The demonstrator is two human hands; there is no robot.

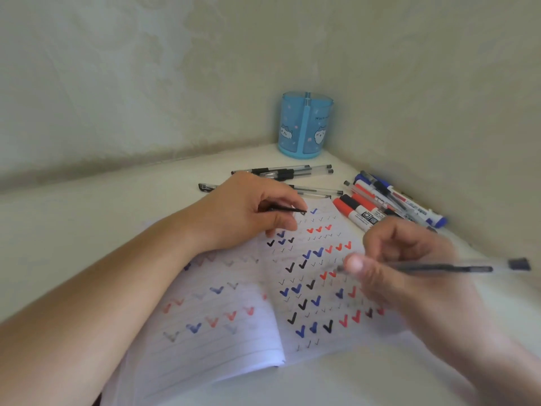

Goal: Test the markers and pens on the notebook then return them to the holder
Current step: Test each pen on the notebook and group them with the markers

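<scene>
A: Checking the right hand [409, 268] first: how does it stand?

B: The fingers are curled round a clear pen [456, 268] with a dark inner tube. The pen lies almost level, its tip toward the middle of the page and its dark end pointing off to the right. The hand is blurred, so the exact finger placement cannot be told.

A: And the left hand [248, 212]?

B: It rests on the upper part of the notebook [234, 347]. The thumb and fingers pinch a thin black cap [288, 210], which points right toward a blue tick near the top of the page.

A: State of the notebook?

B: It lies open on the white surface [87, 218], between the two forearms. Both pages are lined. The right page carries rows of black, blue and red ticks; the left page shows fainter ticks in the same colours.

A: Where is the holder [304, 126]?

B: The holder is a blue see-through cup with cartoon figures. It stands upright in the far corner of the surface, against the wall, well apart from both hands.

A: The remaining items?

B: A group of clear pens [292, 171] lies on the surface between the holder and the left hand. A pile of markers [389, 203] with red, black and blue caps lies to the right of the notebook's top edge, near the right-hand wall.
</scene>
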